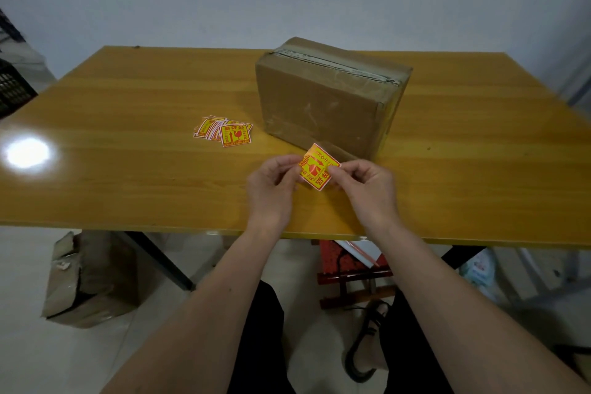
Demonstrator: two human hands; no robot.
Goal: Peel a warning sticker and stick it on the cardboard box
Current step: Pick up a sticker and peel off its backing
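Note:
A yellow and red warning sticker (318, 166) is held above the table's front part, pinched from both sides. My left hand (271, 184) grips its left edge and my right hand (367, 184) grips its right edge with thumb and forefinger. Just behind it stands the brown cardboard box (323, 99), taped along its top seam. A loose pile of the same stickers (224, 131) lies on the table to the left of the box.
The wooden table (128, 137) has a bright light glare at its left. Under it on the floor are a torn cardboard box (86, 278), a red stool (348, 269) and a black shoe (364, 339). A black crate (12, 86) stands at far left.

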